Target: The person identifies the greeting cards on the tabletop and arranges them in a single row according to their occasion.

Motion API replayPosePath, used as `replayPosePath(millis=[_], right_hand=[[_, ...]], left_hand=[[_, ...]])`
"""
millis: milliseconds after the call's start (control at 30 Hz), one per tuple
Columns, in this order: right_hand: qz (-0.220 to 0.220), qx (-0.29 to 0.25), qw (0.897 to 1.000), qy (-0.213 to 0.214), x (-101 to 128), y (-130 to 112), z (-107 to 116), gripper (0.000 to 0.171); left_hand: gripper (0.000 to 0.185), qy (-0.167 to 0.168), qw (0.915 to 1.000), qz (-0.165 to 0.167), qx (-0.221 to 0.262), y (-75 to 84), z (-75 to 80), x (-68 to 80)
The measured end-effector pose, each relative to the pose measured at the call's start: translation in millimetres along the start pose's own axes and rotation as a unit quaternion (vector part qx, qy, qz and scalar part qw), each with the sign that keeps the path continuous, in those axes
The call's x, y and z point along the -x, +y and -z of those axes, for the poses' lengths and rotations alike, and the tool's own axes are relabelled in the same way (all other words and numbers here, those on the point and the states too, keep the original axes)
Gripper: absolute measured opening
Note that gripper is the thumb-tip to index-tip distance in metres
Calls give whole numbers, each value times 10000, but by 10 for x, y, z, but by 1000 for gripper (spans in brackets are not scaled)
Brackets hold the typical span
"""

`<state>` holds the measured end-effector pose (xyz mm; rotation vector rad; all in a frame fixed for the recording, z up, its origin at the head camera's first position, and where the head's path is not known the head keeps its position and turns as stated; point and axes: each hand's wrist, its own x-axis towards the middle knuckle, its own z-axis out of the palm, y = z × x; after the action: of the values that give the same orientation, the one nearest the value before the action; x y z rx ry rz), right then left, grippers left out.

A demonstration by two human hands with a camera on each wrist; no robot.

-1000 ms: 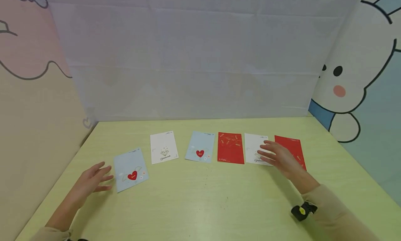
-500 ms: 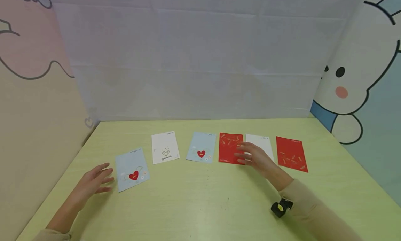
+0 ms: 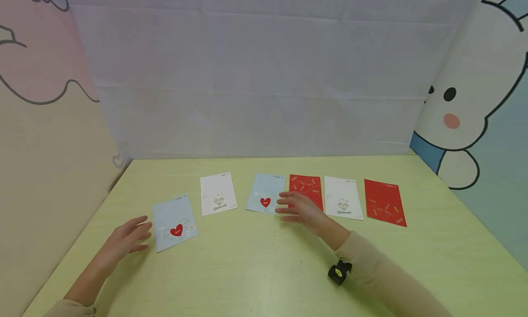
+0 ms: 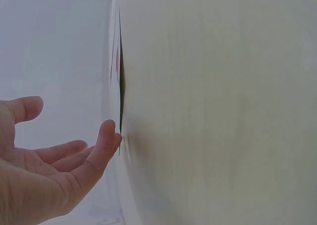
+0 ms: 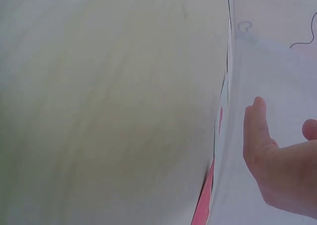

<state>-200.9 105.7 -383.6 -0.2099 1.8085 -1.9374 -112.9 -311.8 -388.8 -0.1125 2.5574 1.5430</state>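
Several cards lie in a row on the pale green table [image 3: 264, 271]. My right hand [image 3: 299, 210] hovers with fingers spread over the near edge of a red card [image 3: 306, 188], its fingertips at a light blue heart card [image 3: 265, 198]. My left hand [image 3: 123, 239] rests flat on the table, fingers straight, just left of another light blue heart card [image 3: 174, 221]. Neither hand holds anything. The left wrist view shows the left hand [image 4: 54, 165] open by a card edge; the right hand [image 5: 282, 160] in its wrist view is open too.
A white diamond card [image 3: 217, 193] lies left of centre, another white diamond card [image 3: 343, 197] and a second red card [image 3: 384, 201] to the right. Printed panels wall in the table on the left, back and right.
My right hand has swept left along the row, from the right white card past the red card to the blue heart card. The left hand has stayed put.
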Motion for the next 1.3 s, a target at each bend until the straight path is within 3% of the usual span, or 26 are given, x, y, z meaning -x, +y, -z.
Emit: replayPosePath(millis=[167,800,1300], right_hand=[[-77,110,9998,-144,-77,1,-174,45],[-691,55,9975,134,-417,65,-807,41],[-677,550,9949,-503,-592,102,-1305,34]], left_hand=[[66,27,9999,125,-101,88,-24,26],[68,-25,9996,239,-168,76,-38,12],[71,-78,9997,248,19,97,-54,7]])
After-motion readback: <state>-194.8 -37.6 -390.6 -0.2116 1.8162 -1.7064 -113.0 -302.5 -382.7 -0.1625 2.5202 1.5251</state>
